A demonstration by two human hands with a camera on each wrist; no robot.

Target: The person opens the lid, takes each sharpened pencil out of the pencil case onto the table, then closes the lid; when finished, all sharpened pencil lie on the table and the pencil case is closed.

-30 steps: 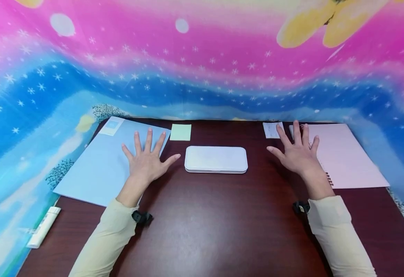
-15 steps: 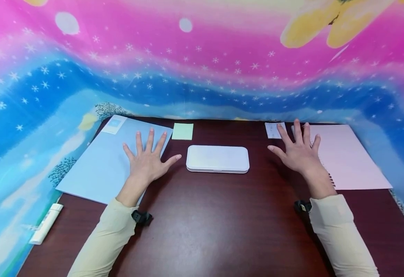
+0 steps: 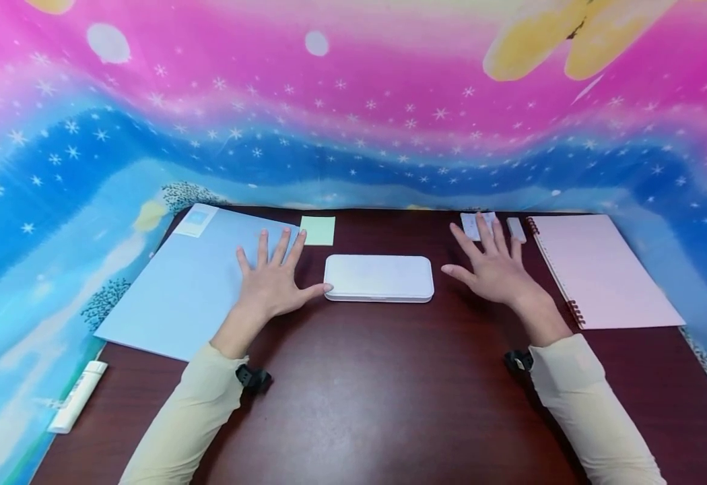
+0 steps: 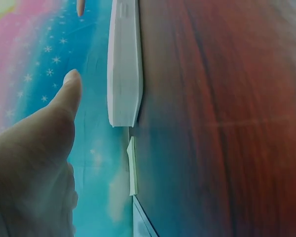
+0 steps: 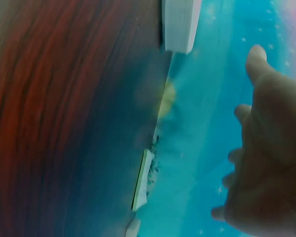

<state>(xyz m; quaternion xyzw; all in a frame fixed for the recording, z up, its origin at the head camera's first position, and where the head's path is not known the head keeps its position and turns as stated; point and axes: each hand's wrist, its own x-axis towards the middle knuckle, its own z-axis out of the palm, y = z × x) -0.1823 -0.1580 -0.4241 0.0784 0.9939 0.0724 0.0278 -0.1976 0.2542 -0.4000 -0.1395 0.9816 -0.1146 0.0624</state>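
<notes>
A white, flat, rounded case [image 3: 379, 277] lies on the dark wooden table between the two hands; its end also shows in the left wrist view [image 4: 124, 84] and the right wrist view [image 5: 180, 27]. My left hand [image 3: 271, 286] hovers with spread fingers over the right part of a light blue folder [image 3: 165, 283], its thumb tip by the case's left end. To the right of the case, my right hand [image 3: 495, 273] is held above the table with fingers spread, holding nothing. Its fingertips partly cover a small white paper pad [image 3: 470, 228].
A pale green sticky-note pad [image 3: 318, 231] lies behind the case. A pink spiral notebook [image 3: 608, 273] lies at right, with a small whitish eraser-like block [image 3: 516, 229] beside it. A white glue-stick-like tube [image 3: 78, 397] lies at the left edge. Patterned cloth [image 3: 353, 121] hangs around the table.
Both hands have moved inward towards the white case. The left thumb has come up to its left end, and the small whitish block beside the notebook has come into view.
</notes>
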